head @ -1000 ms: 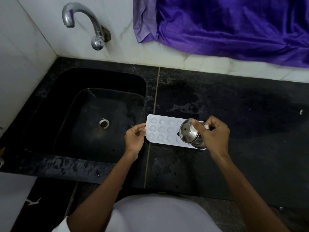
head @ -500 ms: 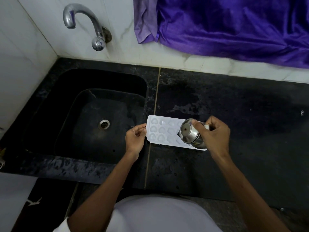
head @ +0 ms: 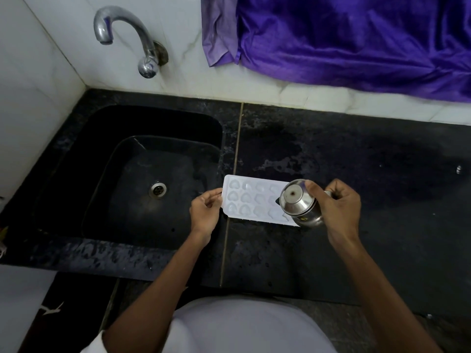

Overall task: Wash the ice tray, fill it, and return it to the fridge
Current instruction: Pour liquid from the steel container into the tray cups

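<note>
A white ice tray (head: 251, 200) with heart-shaped cells lies flat on the black counter (head: 356, 187), just right of the sink. My left hand (head: 206, 212) pinches the tray's left edge. My right hand (head: 336, 207) grips a small steel cup (head: 299, 203), tipped on its side over the tray's right end with its base facing me. The cup hides the tray's right end. I cannot tell whether water is running from the cup.
A black sink (head: 76, 174) with a round drain (head: 158, 189) sits to the left. A chrome tap (head: 127, 36) juts from the white tiled wall above it. Purple cloth (head: 356, 42) hangs at the back right. Wet patches mark the counter behind the tray.
Almost nothing has moved. The cup stays tipped over the tray's right end and my left hand keeps its hold on the left edge.
</note>
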{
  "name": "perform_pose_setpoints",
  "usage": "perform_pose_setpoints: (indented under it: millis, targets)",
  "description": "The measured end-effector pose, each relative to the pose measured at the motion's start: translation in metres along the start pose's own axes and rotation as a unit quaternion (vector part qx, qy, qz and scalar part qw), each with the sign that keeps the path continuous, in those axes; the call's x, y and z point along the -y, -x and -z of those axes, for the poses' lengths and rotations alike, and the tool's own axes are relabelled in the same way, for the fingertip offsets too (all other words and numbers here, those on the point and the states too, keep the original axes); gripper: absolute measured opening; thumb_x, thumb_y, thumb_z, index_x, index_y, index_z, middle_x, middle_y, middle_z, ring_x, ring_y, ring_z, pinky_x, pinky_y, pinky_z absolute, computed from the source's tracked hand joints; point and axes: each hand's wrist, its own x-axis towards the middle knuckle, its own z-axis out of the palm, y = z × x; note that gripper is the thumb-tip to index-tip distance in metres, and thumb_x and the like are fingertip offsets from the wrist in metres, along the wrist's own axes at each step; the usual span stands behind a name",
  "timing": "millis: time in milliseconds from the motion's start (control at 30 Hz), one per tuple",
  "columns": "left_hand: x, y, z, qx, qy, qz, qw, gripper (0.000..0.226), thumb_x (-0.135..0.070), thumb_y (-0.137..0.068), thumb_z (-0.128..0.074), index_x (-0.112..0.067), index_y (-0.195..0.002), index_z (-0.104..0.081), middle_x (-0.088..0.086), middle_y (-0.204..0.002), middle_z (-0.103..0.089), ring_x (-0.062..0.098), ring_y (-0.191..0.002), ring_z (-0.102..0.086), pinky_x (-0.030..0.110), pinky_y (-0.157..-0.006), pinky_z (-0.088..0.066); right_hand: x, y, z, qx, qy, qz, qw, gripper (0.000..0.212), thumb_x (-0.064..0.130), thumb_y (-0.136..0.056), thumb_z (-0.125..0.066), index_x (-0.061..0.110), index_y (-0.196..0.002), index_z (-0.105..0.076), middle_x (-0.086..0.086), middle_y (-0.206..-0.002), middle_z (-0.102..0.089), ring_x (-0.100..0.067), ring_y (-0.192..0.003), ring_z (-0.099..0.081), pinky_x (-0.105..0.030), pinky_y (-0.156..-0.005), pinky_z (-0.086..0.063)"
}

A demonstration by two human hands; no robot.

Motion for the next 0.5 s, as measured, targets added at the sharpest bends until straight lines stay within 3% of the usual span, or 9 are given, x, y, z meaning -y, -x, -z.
perform_pose_setpoints:
  millis: [100, 300, 500]
  targets:
    - [0.001, -0.001, 0.0, -0.001, -0.005, 0.001, 1.0, 0.023, -0.007, -0.098, -0.064, -0.018, -0.114, -0.076, -0.006, -0.106, -0.079, 0.009, -0.102, -0.074, 0.039, -0.1, -0.057, -0.002, 0.0, 0.004, -0.006, 0.023, 0.005, 1.0, 0.045, 0.017, -0.081, -0.081, 0.002, -0.063, -0.042, -0.011, -0.062, -0.041, -0.007, -0.051, -0.038, -0.017, -0.044, -0.038]
    - [0.0, 0.0, 0.0, -0.004, -0.001, 0.002, 1.0, 0.022, -0.007, -0.098, -0.064, -0.016, -0.114, -0.076, -0.005, -0.106, -0.079, 0.008, -0.101, -0.074, 0.037, -0.099, -0.058, -0.01, -0.001, 0.011, 0.002, 0.057, 0.031, 0.998, 0.051, 0.023, -0.079, -0.082, 0.003, -0.06, -0.04, -0.009, -0.057, -0.042, -0.018, -0.056, -0.039, -0.033, -0.057, -0.038]
    - [0.001, 0.0, -0.001, -0.007, -0.001, 0.005, 1.0, 0.022, -0.007, -0.099, -0.063, -0.015, -0.115, -0.075, -0.004, -0.107, -0.079, 0.009, -0.101, -0.074, 0.037, -0.098, -0.058, -0.012, 0.003, 0.011, 0.005, 0.074, 0.052, 0.996, 0.05, 0.021, -0.079, -0.083, 0.007, -0.058, -0.04, -0.004, -0.054, -0.041, -0.011, -0.053, -0.038, -0.023, -0.052, -0.036]
